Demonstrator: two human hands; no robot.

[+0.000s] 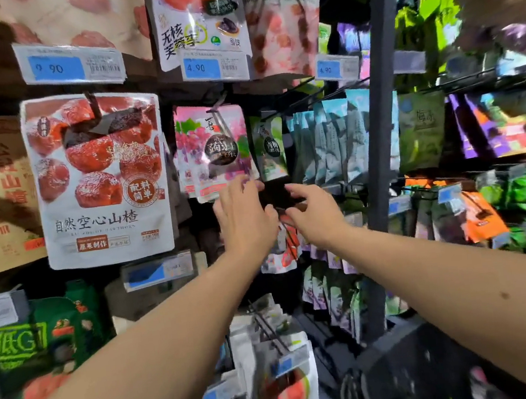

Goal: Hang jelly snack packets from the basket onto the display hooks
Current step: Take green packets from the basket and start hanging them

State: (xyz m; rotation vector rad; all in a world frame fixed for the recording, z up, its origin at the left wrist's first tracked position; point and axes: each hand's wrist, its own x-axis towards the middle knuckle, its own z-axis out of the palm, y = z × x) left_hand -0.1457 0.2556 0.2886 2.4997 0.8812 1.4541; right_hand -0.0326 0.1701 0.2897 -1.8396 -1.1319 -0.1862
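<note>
Hanging just above the left hand (245, 214), the pink grape jelly packets (213, 152) sit stacked on one hook (218, 103). At least three overlapping edges show, though the full count cannot be told. The left hand's fingers are straight and slightly spread. Their tips reach the stack's lower edge, and the hand holds nothing. A single green jelly packet (270, 147) hangs just to the right of the pink stack, above the dark gap between the two hands. The right hand (315, 213) is level with the left and close beside it. Its fingers are loosely bent, its forefinger and thumb are apart, and nothing is plainly in its grasp. Above the right hand and further right hangs a tight row of blue-grey packets (340, 144), roughly six, too crowded to count surely. A dark upright post (380, 120) stands just beyond them. Left of the left hand hangs one large white bag of red hawthorn (98, 178). Well above both hands, three blue price tags show: one marked 9.90 (56, 68) and two marked 4.90 (201, 68) (328, 69).
</note>
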